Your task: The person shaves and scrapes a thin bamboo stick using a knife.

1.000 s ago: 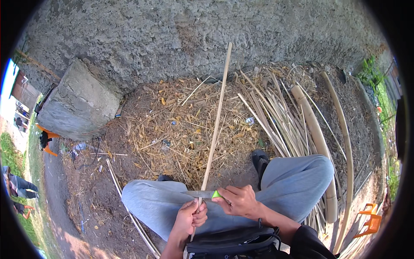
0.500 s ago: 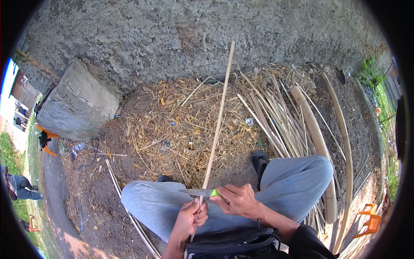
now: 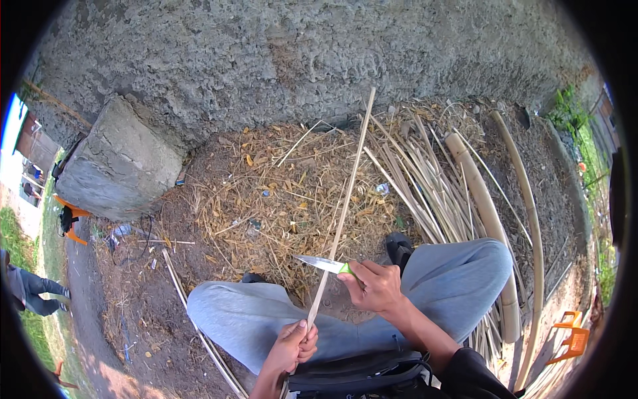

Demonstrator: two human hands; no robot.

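We have a bamboo strip (image 3: 349, 193) in hand that is already slim, pale and separate from any pole, so the splitting looks done for this piece; how smooth its faces and edges are is too fine to tell. The knife (image 3: 318, 262) crosses it partway up, so we judge the blade work on it to be unfinished, though we cannot see how deep the edge bites. To the right, a heap of loose strips (image 3: 432, 179) lies beside a thick bamboo length (image 3: 485, 226) and a long curved pole (image 3: 528, 193); whether those strips are worked or waiting, we cannot say. Dry shavings and leaves (image 3: 299, 193) litter the ground ahead. Our left hand (image 3: 294, 346) holds the strip near its lower end, fingers curled closed around it, thumb up along it. From there the strip leans away and a little to the right, between our knees, its far end in front of the rough wall (image 3: 319, 46). Our right hand (image 3: 375, 286) is wrapped tight about the knife's green handle, its fingers just to the right of the strip, well above the left fist, with the blade pointing left across the strip.
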